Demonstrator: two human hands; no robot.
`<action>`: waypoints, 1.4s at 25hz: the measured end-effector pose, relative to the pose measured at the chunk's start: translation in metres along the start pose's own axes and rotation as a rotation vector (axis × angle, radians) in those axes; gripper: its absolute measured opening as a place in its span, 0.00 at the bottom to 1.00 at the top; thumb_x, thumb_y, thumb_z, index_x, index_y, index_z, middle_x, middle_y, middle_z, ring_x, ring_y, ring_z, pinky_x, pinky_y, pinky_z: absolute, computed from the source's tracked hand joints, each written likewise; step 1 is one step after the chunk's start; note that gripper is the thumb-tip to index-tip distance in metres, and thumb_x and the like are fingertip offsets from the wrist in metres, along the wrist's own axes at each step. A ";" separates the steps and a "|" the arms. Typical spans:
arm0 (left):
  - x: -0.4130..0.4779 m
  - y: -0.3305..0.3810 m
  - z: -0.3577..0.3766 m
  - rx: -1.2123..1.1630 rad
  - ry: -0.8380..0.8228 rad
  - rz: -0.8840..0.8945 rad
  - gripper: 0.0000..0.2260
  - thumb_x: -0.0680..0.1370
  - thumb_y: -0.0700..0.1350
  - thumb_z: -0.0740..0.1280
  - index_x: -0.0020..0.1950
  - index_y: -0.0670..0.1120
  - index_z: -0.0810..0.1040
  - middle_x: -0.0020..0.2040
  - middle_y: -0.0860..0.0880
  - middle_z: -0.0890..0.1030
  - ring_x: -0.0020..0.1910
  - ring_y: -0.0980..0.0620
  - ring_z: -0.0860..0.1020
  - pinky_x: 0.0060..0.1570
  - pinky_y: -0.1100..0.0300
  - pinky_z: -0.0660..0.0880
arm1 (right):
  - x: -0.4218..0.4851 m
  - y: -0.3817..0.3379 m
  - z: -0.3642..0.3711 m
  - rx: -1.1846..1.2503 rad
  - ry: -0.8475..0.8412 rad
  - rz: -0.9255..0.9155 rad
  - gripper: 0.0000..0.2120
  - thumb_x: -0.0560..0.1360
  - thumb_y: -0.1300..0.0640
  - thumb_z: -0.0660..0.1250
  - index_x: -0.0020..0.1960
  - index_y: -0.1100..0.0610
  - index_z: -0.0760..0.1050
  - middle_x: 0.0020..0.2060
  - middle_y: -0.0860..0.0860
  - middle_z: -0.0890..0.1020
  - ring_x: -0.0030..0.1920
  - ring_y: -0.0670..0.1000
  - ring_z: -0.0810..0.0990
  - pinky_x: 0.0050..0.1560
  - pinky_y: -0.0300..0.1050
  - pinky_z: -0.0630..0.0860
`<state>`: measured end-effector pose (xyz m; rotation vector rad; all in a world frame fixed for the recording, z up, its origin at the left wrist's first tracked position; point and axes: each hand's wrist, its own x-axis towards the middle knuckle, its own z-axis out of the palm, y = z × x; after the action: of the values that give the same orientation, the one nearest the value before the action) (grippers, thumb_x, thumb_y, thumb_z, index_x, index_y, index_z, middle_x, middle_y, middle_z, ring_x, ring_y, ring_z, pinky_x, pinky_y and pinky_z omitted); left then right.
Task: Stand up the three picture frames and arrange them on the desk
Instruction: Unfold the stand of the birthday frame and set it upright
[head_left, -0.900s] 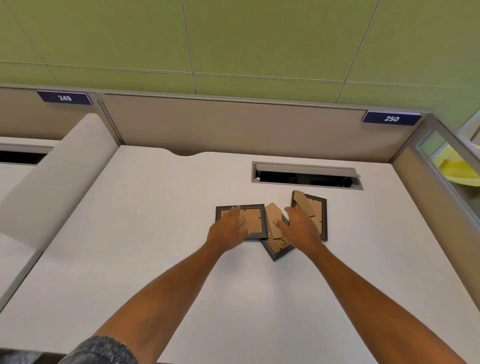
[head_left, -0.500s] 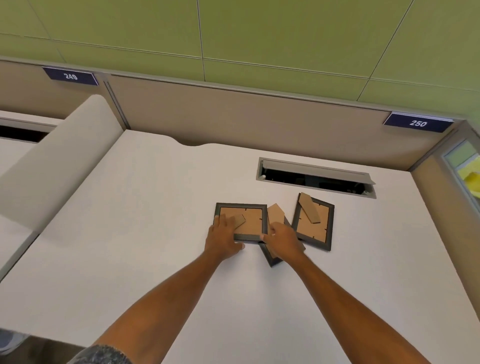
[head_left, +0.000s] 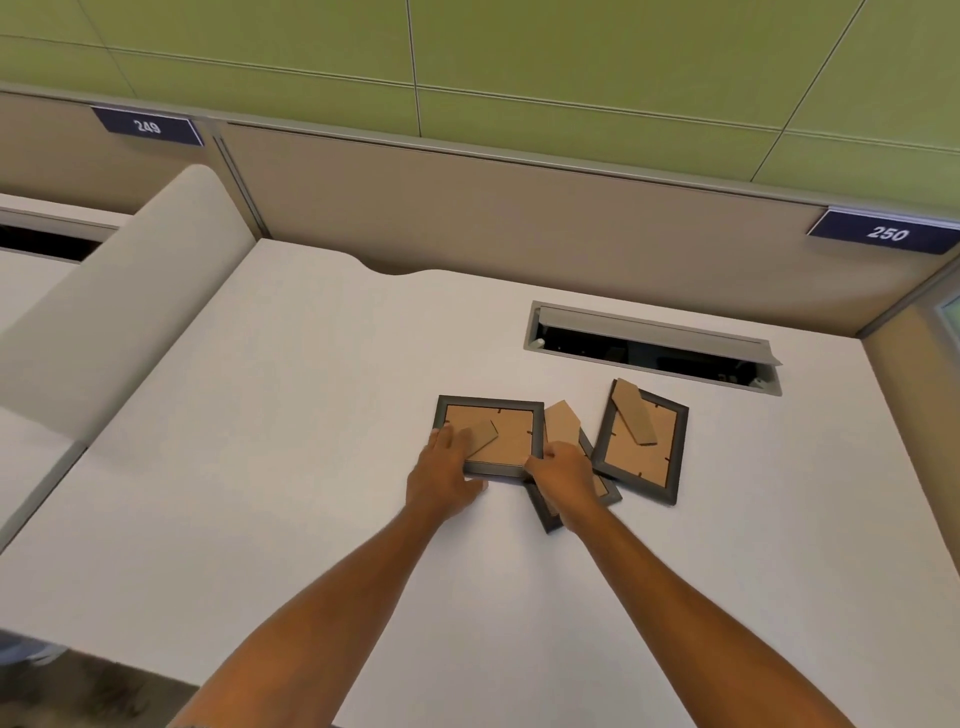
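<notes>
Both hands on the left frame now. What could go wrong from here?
1. The left frame overlaps the middle frame under the right hand; lifting may drag it toward the right frame.
2. The left hand lies over the left frame's cardboard stand, which could bend.
3. The open cable tray lies just behind, poor footing for a frame.

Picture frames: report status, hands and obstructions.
Left hand and right hand both on left frame, grip unclear. All three face down; left frame overlaps middle frame; right frame untouched. Open cable hatch just behind.
</notes>
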<state>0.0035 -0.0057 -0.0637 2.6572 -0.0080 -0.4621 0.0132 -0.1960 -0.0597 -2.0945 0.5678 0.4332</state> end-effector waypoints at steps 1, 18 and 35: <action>0.002 -0.001 0.000 0.002 0.011 0.001 0.36 0.79 0.55 0.76 0.82 0.49 0.64 0.85 0.44 0.62 0.82 0.42 0.66 0.70 0.44 0.78 | 0.003 -0.002 0.002 0.059 0.014 0.034 0.10 0.81 0.56 0.72 0.47 0.64 0.78 0.40 0.55 0.77 0.42 0.54 0.77 0.41 0.49 0.73; -0.003 -0.019 0.009 -0.057 0.209 0.024 0.32 0.87 0.47 0.65 0.89 0.48 0.55 0.89 0.46 0.57 0.86 0.43 0.62 0.73 0.48 0.77 | -0.003 -0.059 0.006 0.396 0.089 -0.017 0.10 0.78 0.52 0.77 0.41 0.56 0.84 0.38 0.51 0.85 0.40 0.51 0.82 0.45 0.50 0.82; 0.001 -0.002 -0.053 -0.553 0.438 0.032 0.17 0.84 0.44 0.67 0.72 0.45 0.77 0.61 0.46 0.87 0.50 0.48 0.86 0.42 0.61 0.82 | -0.012 -0.143 -0.011 0.499 0.032 -0.285 0.14 0.84 0.45 0.71 0.57 0.55 0.84 0.50 0.50 0.88 0.48 0.49 0.86 0.42 0.39 0.82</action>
<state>0.0214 0.0181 -0.0199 2.1505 0.1835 0.1275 0.0826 -0.1322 0.0493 -1.6666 0.3429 0.0794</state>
